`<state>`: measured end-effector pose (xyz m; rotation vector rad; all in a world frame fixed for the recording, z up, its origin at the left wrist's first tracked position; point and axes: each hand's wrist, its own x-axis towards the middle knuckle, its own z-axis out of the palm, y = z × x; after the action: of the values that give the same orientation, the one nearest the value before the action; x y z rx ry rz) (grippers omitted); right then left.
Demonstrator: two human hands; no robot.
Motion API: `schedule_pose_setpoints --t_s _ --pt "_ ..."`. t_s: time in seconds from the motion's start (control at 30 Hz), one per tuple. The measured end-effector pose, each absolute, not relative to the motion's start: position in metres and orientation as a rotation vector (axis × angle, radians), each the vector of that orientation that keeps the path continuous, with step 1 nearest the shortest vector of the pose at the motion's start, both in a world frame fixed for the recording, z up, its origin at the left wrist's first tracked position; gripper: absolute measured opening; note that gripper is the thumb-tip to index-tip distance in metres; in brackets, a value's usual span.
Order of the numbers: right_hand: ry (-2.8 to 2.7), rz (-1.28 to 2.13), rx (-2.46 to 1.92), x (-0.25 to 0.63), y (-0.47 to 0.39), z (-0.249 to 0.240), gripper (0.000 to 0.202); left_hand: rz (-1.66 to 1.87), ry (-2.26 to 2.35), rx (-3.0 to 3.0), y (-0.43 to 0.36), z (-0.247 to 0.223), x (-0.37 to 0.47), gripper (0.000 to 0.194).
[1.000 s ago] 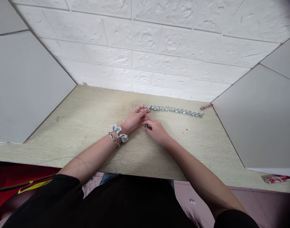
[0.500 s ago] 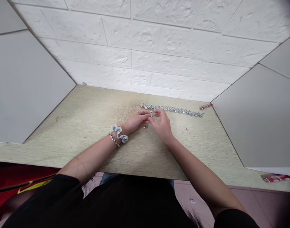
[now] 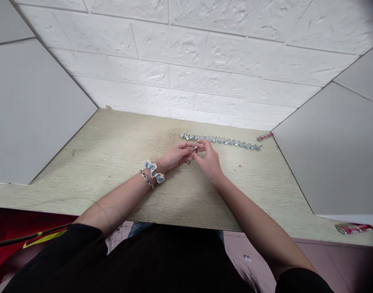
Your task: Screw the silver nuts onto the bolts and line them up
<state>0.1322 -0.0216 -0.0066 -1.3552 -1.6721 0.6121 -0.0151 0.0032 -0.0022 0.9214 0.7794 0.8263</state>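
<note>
Between the fingertips of both hands is a small silver bolt, partly covered by the fingers. My left hand pinches it from the left, with thumb and fingers closed. The thumb and fingers of my right hand close on the same bolt from the right. Just below the left fingers, a small round metal piece, like a nut or washer, lies on the table. Beyond my hands runs a row of several silver bolts with wide washer-like bases, part of it behind my right fingers.
The pale wooden table meets a white brick wall at the back. Grey panels stand at both sides. One red cylinder lies at the back right, another by the front right edge. Tiny reddish scraps lie right of my hand.
My right fingers have moved in to meet the bolt, which has tilted and shifted slightly right. The row and the loose metal piece have not moved.
</note>
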Motion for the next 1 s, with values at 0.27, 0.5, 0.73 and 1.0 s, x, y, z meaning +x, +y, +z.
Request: schedule_pose_setpoints --t_s 0.27,0.5,0.73,1.0 --pt "-1.758 0.549 -1.346 0.130 -0.023 -0.004 0.038 0.801 0.738 0.936 0.003 -0.004 -0.015 0.020" --pt "-1.734 0.518 -1.341 0.131 -0.023 -0.003 0.036 0.841 0.729 0.875 0.001 -0.001 -0.013 0.017" --pt "-1.696 0.539 -1.330 0.132 -0.023 -0.002 0.036 0.852 0.765 0.800 0.000 0.005 -0.012 0.016" --pt "-1.659 0.548 -1.279 0.134 -0.022 -0.003 0.038 0.818 0.757 0.795 0.002 0.000 -0.013 0.014"
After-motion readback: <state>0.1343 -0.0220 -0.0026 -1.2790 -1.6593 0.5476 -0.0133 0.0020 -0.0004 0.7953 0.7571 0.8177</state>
